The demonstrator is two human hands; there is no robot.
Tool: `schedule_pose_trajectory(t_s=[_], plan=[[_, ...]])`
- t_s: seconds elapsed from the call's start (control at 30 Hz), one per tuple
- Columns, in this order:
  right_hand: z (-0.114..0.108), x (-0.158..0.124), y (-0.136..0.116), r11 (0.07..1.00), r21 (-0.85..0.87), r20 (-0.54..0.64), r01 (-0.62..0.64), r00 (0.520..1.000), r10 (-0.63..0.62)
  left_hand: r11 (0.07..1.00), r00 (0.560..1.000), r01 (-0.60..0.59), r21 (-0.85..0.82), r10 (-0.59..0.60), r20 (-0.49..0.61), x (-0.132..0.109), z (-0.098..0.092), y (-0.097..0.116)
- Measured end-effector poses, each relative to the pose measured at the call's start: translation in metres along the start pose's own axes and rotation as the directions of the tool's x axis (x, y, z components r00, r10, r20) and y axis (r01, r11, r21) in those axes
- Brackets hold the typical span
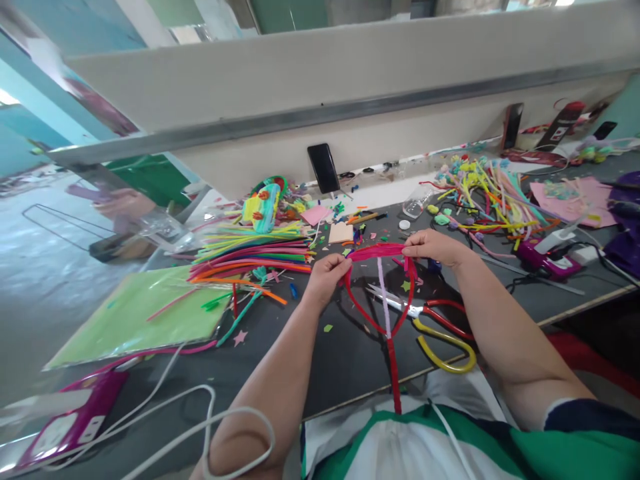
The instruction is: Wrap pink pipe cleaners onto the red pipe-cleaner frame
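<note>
My left hand [325,277] and my right hand [434,248] pinch the two upper ends of a pipe-cleaner craft. A bright pink band [376,252] stretches between my fingers. Below it hangs a red pipe-cleaner loop [361,310], narrowing to a point. One lilac pipe cleaner [383,293] runs down its middle, and a thick red stem [394,377] reaches toward my lap. Scissors [416,311] with one red and one yellow handle lie behind and right of the craft, blades pointing left.
Coloured pipe cleaners [255,252] and a green sheet in clear plastic [135,313] lie left. Another tangled pile [493,193] is at the right. A phone [323,168] leans on the partition. Purple power strips [547,260] and white cables [213,400] flank me; paper scraps are scattered about.
</note>
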State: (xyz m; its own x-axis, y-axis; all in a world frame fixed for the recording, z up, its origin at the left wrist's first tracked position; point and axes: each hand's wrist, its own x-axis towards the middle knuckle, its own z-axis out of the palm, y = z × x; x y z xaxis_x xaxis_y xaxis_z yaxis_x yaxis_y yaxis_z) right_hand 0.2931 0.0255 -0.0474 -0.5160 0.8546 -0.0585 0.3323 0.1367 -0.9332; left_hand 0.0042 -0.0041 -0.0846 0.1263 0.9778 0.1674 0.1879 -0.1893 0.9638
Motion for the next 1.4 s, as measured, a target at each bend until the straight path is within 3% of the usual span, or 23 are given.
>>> schedule_pose_trajectory(t_s=[0.17,0.4,0.6,0.67,0.73,0.87,0.93,1.13,1.27,1.4], plan=[[0.002,0.0,0.004,1.0,0.017,0.024,0.014,1.0,-0.014,1.0,0.999,0.025,-0.017,-0.025,-0.02,0.002,0.0,0.001],[0.005,0.002,0.007,0.999,0.034,-0.005,0.005,1.0,-0.005,0.984,0.98,0.163,-0.075,-0.154,0.123,0.007,-0.015,0.005],[0.004,-0.002,0.003,0.999,0.04,-0.045,-0.021,0.999,0.023,0.992,0.998,0.062,0.111,-0.06,-0.02,0.004,-0.015,0.013],[0.003,-0.004,0.002,0.998,0.048,-0.061,-0.029,0.998,0.032,0.996,0.997,0.072,0.045,-0.071,-0.042,0.004,-0.018,0.013],[0.002,-0.006,0.001,0.997,0.061,-0.074,-0.038,0.996,0.042,0.988,0.991,0.093,-0.125,-0.104,-0.079,0.006,-0.024,0.012],[0.001,-0.006,0.001,0.995,0.085,-0.086,-0.048,0.995,0.056,0.91,0.974,0.049,-0.411,-0.135,-0.184,0.012,-0.032,0.008],[0.002,-0.004,0.002,0.995,0.094,-0.074,-0.041,0.996,0.048,0.921,0.978,0.059,-0.385,-0.131,-0.163,0.013,-0.027,0.007],[0.006,-0.001,0.005,0.987,0.156,-0.041,0.04,0.999,-0.034,0.989,0.993,0.116,-0.096,-0.112,0.05,0.005,-0.001,0.002],[0.002,-0.003,0.009,0.955,0.295,-0.097,-0.027,0.994,0.058,0.974,0.988,0.153,-0.168,-0.148,0.043,0.004,0.001,-0.001],[-0.003,-0.003,0.013,0.963,0.27,-0.158,-0.008,0.986,0.053,0.961,0.986,0.169,-0.217,-0.164,0.042,0.004,0.0,-0.001]])
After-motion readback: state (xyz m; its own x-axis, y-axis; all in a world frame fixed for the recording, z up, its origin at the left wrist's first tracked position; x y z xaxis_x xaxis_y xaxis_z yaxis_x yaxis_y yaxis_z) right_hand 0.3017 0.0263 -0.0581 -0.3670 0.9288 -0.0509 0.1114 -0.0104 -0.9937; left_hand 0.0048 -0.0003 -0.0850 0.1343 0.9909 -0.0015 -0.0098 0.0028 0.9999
